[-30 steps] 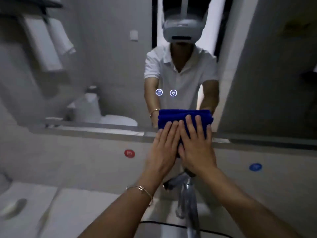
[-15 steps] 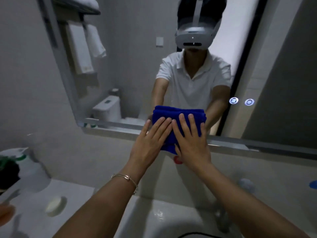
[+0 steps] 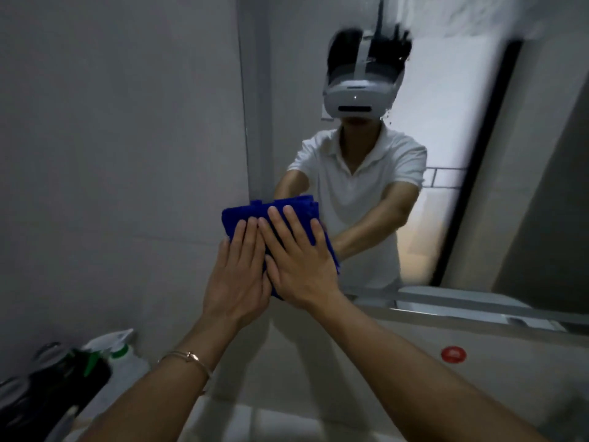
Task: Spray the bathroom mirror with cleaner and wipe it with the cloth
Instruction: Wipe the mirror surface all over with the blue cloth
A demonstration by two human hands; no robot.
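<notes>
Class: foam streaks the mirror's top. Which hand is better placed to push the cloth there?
Right, probably: the right hand lies flat on the cloth over the mirror, fingers reaching higher; the left hand sits lower, at its left edge.

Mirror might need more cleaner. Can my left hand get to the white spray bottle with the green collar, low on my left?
Likely yes. The left hand presses flat on the blue cloth, gripping nothing, and open space lies between it and the green-collared white spray bottle.
</notes>
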